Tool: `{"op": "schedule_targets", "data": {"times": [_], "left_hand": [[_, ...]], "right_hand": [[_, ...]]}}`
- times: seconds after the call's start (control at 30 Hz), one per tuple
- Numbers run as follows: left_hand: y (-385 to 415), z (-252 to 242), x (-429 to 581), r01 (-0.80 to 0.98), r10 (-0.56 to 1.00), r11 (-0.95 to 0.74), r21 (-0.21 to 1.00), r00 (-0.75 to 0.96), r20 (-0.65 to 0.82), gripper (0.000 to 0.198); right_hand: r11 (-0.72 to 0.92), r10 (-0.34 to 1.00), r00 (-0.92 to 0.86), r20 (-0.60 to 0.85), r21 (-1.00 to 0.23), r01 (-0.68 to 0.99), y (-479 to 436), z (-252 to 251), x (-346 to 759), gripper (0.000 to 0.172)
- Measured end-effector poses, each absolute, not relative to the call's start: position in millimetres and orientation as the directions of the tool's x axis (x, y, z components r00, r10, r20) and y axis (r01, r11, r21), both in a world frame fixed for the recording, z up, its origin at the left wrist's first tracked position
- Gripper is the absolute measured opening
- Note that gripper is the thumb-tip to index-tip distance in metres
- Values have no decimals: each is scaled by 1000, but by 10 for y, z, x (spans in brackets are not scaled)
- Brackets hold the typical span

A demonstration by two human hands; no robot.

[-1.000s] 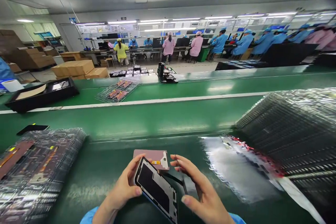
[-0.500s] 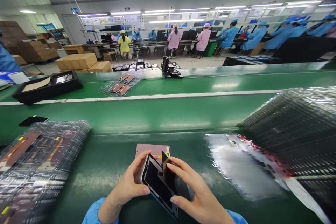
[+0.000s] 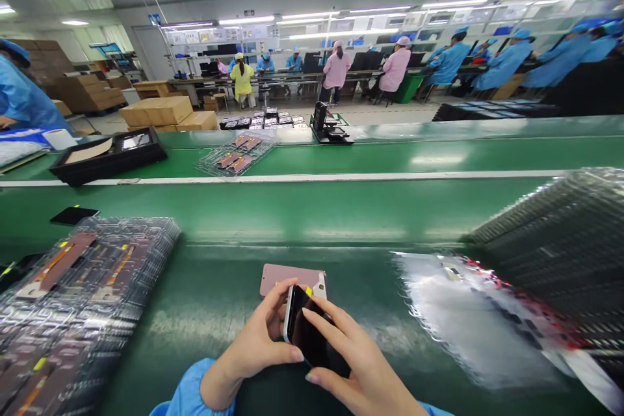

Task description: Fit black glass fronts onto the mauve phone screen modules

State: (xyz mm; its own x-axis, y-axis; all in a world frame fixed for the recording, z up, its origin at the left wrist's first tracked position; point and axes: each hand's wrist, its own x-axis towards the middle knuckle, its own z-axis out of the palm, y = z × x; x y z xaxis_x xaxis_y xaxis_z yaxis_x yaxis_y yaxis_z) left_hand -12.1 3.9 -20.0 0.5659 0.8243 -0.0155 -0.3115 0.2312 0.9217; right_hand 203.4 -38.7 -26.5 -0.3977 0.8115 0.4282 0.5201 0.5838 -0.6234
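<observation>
My left hand (image 3: 260, 341) is closed around the pale side edge of a phone housing (image 3: 288, 317), tilted in front of me. A glossy black phone screen (image 3: 312, 343) lies over the housing's face. My right hand (image 3: 353, 361) grips this screen, fingers on its surface and thumb at the lower edge. Whether the screen sits flush all round is hidden by my hands. Just beyond them on the green work surface lies a pinkish-brown display panel (image 3: 280, 276), with a pale strip at its right end.
At left, a stack of clear trays (image 3: 151, 240) holds brown panels, with a black phone (image 3: 74, 215) behind it. To the right are a clear plastic sheet (image 3: 453, 312) and a tall tray stack (image 3: 550, 253). A black bin (image 3: 107, 162) stands farther back; co-workers sit beyond.
The screen, held at an angle off the open housing before, now lies over its face. My right hand came in toward the left. The view shifted slightly, and a co-worker shows more at left.
</observation>
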Motion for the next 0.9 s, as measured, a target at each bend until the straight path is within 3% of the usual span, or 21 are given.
{"op": "schedule_targets", "data": {"times": [0.9], "left_hand": [[10, -158, -139, -261, 826, 191, 946, 563, -11, 88]], "right_hand": [[612, 790, -419, 447, -589, 528, -386, -228, 1988, 68]]}}
